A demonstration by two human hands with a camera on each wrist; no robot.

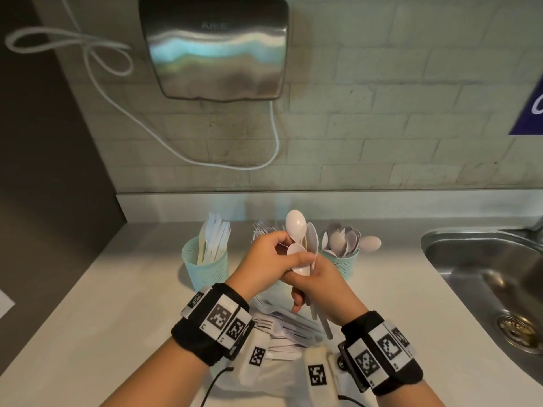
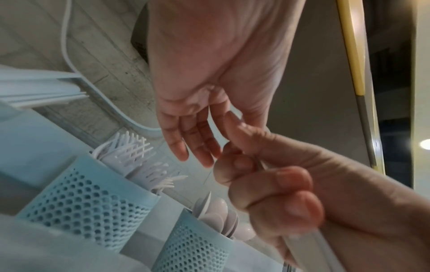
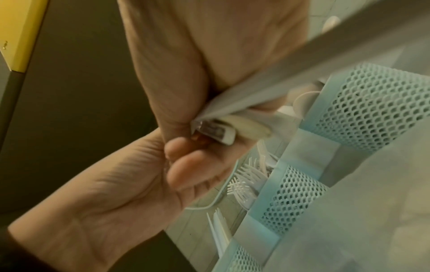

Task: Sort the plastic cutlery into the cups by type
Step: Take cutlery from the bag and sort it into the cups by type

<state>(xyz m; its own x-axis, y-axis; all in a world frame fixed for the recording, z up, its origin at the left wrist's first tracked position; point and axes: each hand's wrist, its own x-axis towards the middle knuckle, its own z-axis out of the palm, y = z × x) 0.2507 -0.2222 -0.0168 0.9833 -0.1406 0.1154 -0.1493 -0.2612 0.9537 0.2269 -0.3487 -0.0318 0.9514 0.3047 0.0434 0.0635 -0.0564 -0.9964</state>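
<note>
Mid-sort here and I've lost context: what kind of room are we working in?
Probably a shared pantry or washroom-side counter. A steel hand dryer hangs on the tiled wall, a steel sink is set into the pale counter, and mesh cups of plastic cutlery stand along the back.

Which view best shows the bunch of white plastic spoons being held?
The head view: the bunch of white plastic spoons shows its bowls above the right hand, the left hand touching them. The wrist views show only blurred handles.
</note>
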